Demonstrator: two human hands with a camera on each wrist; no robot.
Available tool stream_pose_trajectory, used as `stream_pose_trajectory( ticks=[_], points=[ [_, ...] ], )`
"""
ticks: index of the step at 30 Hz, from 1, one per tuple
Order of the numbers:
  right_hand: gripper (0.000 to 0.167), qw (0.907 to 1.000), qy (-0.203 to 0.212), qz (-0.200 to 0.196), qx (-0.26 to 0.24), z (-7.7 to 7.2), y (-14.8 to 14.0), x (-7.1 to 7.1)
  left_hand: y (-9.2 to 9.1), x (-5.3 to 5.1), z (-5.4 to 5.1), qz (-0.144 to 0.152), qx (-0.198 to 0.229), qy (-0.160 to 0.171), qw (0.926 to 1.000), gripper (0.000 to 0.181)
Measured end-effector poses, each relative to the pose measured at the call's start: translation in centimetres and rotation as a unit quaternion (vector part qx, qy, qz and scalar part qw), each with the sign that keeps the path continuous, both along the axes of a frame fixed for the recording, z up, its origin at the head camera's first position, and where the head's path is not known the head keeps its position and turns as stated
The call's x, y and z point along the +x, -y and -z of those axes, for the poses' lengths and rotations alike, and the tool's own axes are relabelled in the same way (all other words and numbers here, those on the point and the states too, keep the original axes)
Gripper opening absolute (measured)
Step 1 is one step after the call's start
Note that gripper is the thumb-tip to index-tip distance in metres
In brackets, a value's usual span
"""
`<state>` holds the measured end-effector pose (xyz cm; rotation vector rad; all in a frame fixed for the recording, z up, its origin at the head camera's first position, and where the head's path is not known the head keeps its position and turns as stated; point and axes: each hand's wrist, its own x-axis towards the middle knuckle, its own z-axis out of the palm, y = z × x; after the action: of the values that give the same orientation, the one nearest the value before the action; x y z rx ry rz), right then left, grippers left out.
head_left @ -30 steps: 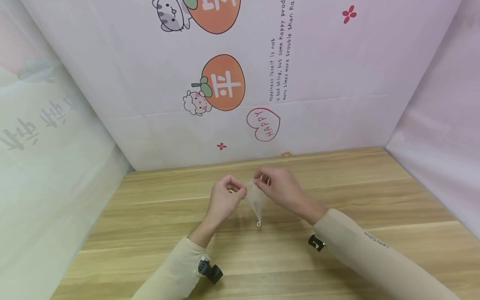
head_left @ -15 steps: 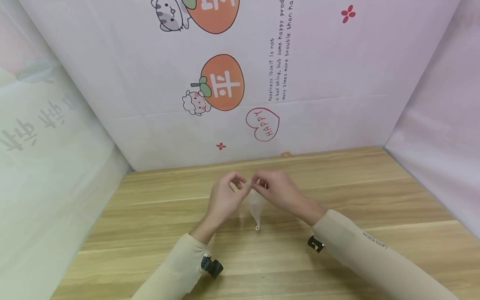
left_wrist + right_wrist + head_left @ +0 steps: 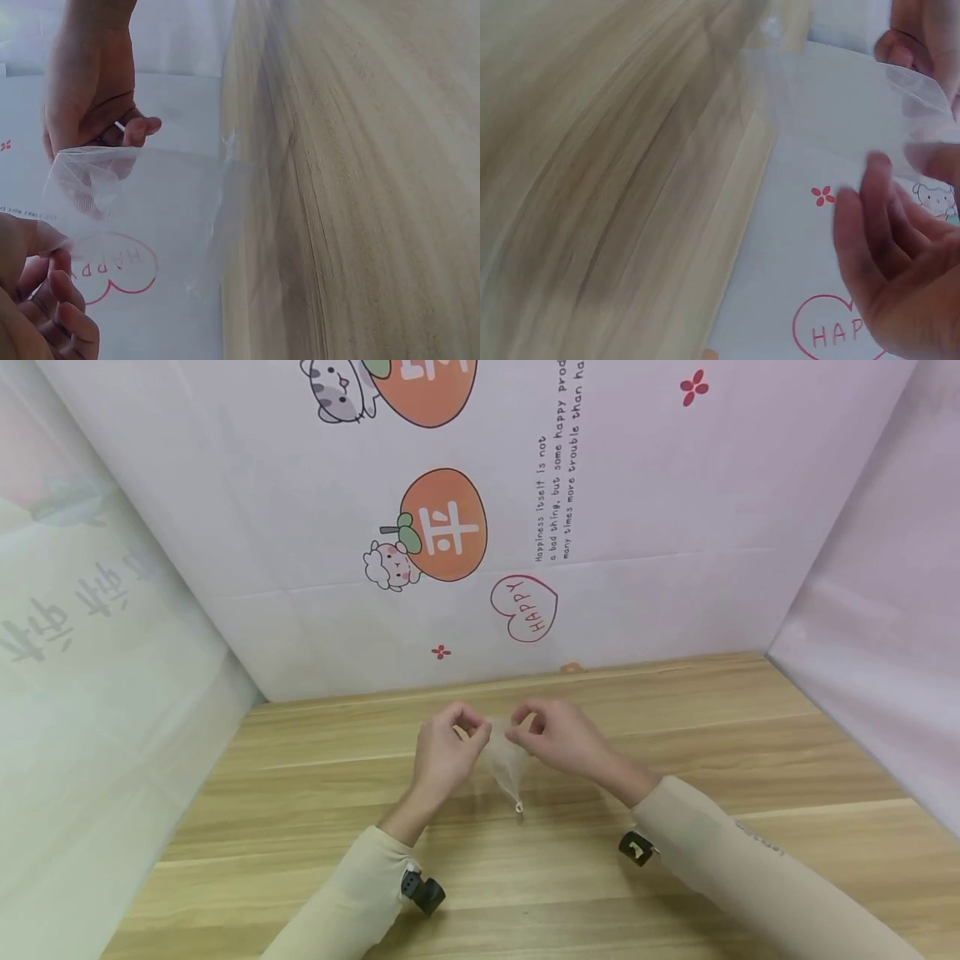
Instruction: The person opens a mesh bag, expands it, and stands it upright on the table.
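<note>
A clear, thin plastic bag (image 3: 507, 767) hangs above the table and narrows to a small pale ring-like end (image 3: 519, 807). At its upper left edge, my left hand (image 3: 447, 750) pinches the film between thumb and index finger. My right hand (image 3: 564, 739) is at the upper right edge, its thumb and index finger bent toward each other. In the right wrist view, the blurred thumb (image 3: 934, 162) lies beside the film, so a pinch there cannot be made out. The left wrist view shows the see-through bag (image 3: 172, 195) spread between both hands, its edge wrinkled.
A wood-grain table (image 3: 322, 827) lies beneath the hands. Behind it rises a white printed cloth (image 3: 645, 510) with cartoon fruit and lettering. Pale cloth sides (image 3: 97, 693) stand at left and right. A small black device (image 3: 423, 892) sits at each sleeve.
Half a second ago the fingertips met at the top of the bag. Now the hands are slightly farther apart and the bag looks wider. Its ring-like end has shifted slightly up and right.
</note>
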<state>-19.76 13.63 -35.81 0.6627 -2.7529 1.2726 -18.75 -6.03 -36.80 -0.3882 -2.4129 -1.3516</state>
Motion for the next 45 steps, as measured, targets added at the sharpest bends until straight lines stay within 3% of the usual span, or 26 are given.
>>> stream_pose_trajectory(
  ticks=[4, 14, 21, 25, 28, 30, 32, 36, 39, 45],
  points=[
    [0.019, 0.994, 0.089, -0.027, -0.059, 0.1, -0.1, 0.1, 0.0, 0.0, 0.2, 0.002, 0.008, -0.001, 1.0, 0.009],
    [0.025, 0.9941, 0.101, -0.004, -0.04, 0.1, -0.1, 0.1, 0.0, 0.1, 0.4, -0.002, 0.01, 0.003, 0.9999, 0.01],
    [0.038, 0.9857, 0.15, -0.029, -0.07, 0.2, 0.1, 0.1, -0.1, 0.2, 0.5, 0.002, 0.03, 0.005, 0.9995, 0.007],
    [0.037, 0.9835, 0.156, -0.025, -0.088, 0.2, 0.0, 0.1, 0.2, 0.5, 0.8, 0.003, 0.013, 0.056, 0.9983, 0.021],
    [0.036, 0.9829, 0.146, -0.015, -0.111, 0.1, 0.1, 0.1, 0.4, 0.7, 1.1, 0.025, 0.025, 0.126, 0.9915, 0.036],
    [0.036, 0.9826, 0.138, -0.013, -0.123, 0.1, 0.2, 0.1, 0.5, 0.6, 1.2, 0.051, 0.059, 0.167, 0.9829, 0.04],
    [0.035, 0.9821, 0.133, -0.014, -0.133, 0.0, 0.3, 0.2, 0.4, 0.5, 1.2, 0.082, 0.107, 0.204, 0.9697, 0.04],
    [0.034, 0.9821, 0.129, -0.017, -0.136, -0.1, 0.4, 0.3, 0.2, 0.3, 1.0, 0.11, 0.167, 0.242, 0.9495, 0.044],
    [0.034, 0.9833, 0.129, -0.01, -0.128, -0.1, 0.3, 0.2, 0.2, 0.2, 0.7, 0.106, 0.168, 0.247, 0.9486, 0.049],
    [0.033, 0.9877, 0.121, 0.007, -0.098, -0.2, 0.1, 0.1, 0.3, 0.2, 0.8, 0.099, 0.141, 0.236, 0.9563, 0.048]
  ],
)
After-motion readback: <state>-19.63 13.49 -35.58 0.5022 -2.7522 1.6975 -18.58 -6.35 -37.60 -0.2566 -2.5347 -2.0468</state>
